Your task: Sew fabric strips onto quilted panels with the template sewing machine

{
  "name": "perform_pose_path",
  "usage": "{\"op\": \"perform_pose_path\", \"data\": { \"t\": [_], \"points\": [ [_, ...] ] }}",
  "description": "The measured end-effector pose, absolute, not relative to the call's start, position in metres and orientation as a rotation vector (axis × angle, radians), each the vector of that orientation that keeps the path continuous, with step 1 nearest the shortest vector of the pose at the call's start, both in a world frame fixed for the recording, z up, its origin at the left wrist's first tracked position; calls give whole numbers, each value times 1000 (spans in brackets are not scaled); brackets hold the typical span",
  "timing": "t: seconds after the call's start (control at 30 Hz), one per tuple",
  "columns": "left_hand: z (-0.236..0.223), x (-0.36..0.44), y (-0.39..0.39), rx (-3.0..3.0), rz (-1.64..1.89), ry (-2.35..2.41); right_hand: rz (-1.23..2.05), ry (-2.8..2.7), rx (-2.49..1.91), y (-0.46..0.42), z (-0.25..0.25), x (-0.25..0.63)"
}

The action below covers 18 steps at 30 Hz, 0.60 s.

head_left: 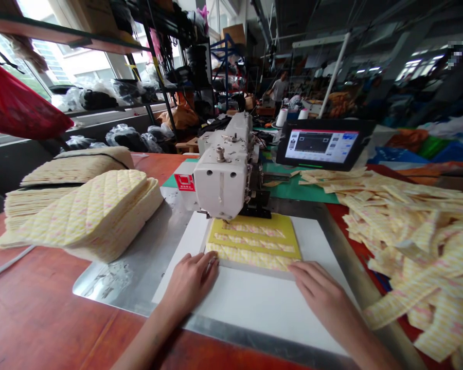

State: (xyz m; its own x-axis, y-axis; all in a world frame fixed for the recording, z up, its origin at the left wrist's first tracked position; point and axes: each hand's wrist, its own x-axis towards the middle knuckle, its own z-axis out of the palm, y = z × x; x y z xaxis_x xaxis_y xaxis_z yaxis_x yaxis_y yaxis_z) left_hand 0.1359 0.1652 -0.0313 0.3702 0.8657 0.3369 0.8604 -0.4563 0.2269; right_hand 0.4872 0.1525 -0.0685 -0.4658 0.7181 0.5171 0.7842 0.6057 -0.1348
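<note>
Under the head of a white sewing machine [221, 180] lies a yellow slotted template [254, 244]. Pale yellow quilted fabric [250, 256] with pink marks shows through the slots and along the template's front edge. My left hand [195, 277] is at the fabric's front left corner, fingers drawn together on its edge. At the front right corner, my right hand [318, 282] pinches the edge between its fingertips, its thumb mostly hidden. Both hands rest over a white sheet [247, 303] on the metal machine plate [119, 282].
Stacked quilted pieces [92, 210] stand to the left on the red table [42, 303]. Many cut fabric strips [409, 241] are heaped at the right. A control screen [324, 144] stands behind the plate. Shelves with wrapped goods line the left, and a person [280, 88] stands far back.
</note>
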Motion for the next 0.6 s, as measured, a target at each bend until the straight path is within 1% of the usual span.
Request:
{"op": "perform_pose_path", "data": {
  "t": [0.27, 0.37, 0.5, 0.6],
  "points": [
    [-27, 136, 165, 2563, 647, 1655, -227, -2211, -1212, 153, -59, 483],
    [-27, 135, 165, 2555, 706, 1616, -228, -2184, -1242, 152, -56, 477],
    [-35, 130, 161, 2490, 813, 1621, -211, -2218, -1399, 135, -37, 468],
    [-47, 124, 165, 2403, 882, 1637, -199, -2390, -1503, 118, -15, 480]
  ]
}}
